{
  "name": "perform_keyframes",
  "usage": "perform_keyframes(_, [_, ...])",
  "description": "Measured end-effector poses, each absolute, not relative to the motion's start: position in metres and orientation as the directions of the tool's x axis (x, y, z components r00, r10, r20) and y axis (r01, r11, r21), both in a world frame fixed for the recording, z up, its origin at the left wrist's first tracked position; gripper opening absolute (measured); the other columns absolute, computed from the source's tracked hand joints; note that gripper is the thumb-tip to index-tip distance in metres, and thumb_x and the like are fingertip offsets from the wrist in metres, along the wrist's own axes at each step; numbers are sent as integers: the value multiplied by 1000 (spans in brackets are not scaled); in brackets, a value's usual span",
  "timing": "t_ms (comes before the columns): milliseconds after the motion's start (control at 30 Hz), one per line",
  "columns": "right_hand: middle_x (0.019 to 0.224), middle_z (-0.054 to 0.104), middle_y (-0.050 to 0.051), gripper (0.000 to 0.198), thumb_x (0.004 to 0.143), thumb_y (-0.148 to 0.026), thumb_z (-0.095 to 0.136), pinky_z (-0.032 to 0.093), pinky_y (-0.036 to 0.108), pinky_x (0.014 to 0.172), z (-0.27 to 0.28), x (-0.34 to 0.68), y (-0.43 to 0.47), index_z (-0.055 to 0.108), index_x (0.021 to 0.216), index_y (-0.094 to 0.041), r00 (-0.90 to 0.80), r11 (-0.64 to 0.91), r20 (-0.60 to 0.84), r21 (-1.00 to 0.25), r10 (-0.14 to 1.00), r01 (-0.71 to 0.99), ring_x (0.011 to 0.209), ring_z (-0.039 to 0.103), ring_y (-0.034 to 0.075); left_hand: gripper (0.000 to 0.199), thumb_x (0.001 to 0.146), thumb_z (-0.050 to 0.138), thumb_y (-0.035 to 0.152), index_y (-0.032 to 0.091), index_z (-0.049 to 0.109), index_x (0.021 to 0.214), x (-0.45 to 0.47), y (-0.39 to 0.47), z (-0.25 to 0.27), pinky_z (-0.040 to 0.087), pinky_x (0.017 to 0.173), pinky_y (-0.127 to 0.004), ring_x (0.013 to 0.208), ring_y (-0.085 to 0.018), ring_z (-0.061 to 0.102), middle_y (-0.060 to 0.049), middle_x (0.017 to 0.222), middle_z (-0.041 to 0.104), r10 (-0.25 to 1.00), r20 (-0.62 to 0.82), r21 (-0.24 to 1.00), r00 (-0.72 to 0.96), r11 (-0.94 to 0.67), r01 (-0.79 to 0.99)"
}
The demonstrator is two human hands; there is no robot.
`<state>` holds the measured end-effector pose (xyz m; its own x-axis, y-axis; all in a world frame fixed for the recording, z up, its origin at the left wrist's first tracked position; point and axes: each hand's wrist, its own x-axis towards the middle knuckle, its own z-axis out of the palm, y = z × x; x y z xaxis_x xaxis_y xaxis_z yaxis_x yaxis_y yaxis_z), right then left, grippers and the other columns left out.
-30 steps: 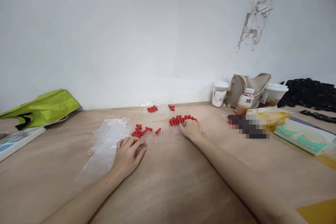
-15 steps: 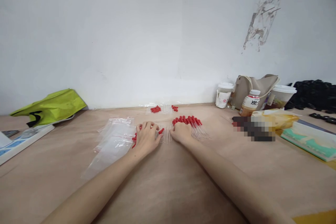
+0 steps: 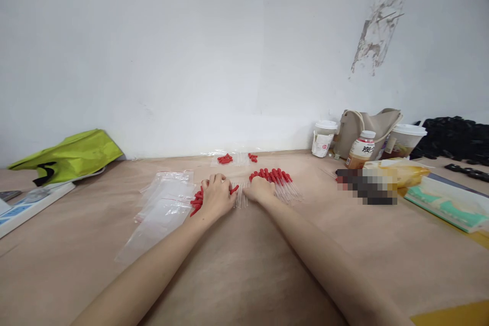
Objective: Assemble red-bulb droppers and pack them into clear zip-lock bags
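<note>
On the desk (image 3: pixel 244 270), the left hand (image 3: pixel 217 197) curls loosely beside red bulbs (image 3: pixel 196 200); the right hand (image 3: pixel 260 189), fingers bent, adjoins clear tubes (image 3: pixel 241 198) and red-topped droppers (image 3: pixel 279 175). Whether either grips anything, I cannot tell.

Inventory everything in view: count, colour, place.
Droppers: several, red and clear, centre right
Tubes: several, clear, centre
Bulbs: many, red, centre, back
Zip bags: several, clear, left
Power strip: one, white, left
Bag: one, lime, left
Cups: two, white lids, right
Bottle: one, brown, right
Handbag: one, beige, right
Packet: one, yellow, right
Flat pack: one, green, white, right
Pile: uncounted, black, right
Table: one, brown, foreground
Wall: one, white, background
Left hand, right hand: one each, centre
</note>
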<state>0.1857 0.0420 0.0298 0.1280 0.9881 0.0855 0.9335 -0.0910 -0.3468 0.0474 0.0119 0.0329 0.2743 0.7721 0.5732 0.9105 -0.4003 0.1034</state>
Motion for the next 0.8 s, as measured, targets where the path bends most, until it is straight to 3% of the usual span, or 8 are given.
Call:
perform_keyframes(133, [91,65,13,31,66,-34,56,34,37,78,32,186,40,62,89,-16,106,-70,85,-353,991,933,88,59,25,12,79,50,24,17,52,70,42,-19,30,40,67,-25,72,-14,53,-1,75,57,749,548,183,371,-540,821])
perform_keyframes(233, [87,66,13,23,69,-31,53,33,37,78,37,190,33,62,82,-16,94,-50,111,-352,989,935,86,59,25,11,79,50,25,17,53,72,34,-44,22,41,58,-22,65,-13,53,0,70,58,781,490,475,388,-612,632])
perform_keyframes(333, [81,66,12,21,76,-30,46,32,37,77,40,202,18,61,74,-15,57,12,182,-357,982,934,82,60,24,16,79,51,28,19,60,88,22,-60,19,41,55,-22,66,-15,55,-2,76,62,833,407,596,374,-553,582])
perform_keyframes(433, [77,65,8,22,82,-29,41,33,33,74,36,221,-2,57,76,-16,-54,214,368,-410,928,887,73,59,20,27,81,48,32,20,61,101,13,-62,22,42,57,-23,69,-16,56,-3,85,64,876,318,640,361,-480,600])
perform_keyframes(567, [80,64,5,19,86,-27,40,34,29,75,17,243,-27,54,92,-16,-249,579,624,-404,741,708,75,56,15,27,81,48,36,18,64,94,10,-56,20,42,59,-24,69,-16,56,-4,82,63,895,278,712,350,-436,550])
perform_keyframes(667, [85,63,5,21,86,-24,39,35,29,76,5,247,-42,55,99,-18,-354,694,669,-341,653,634,80,55,16,24,78,52,38,17,63,82,13,-55,15,40,55,-22,62,-14,52,-1,73,61,897,270,724,350,-429,540])
perform_keyframes(800, [81,63,5,20,86,-22,38,33,30,74,2,239,-55,57,90,-18,-453,752,653,-287,606,593,73,54,15,21,79,52,37,17,59,74,15,-55,11,37,53,-21,60,-12,49,1,67,56,881,305,722,361,-461,516])
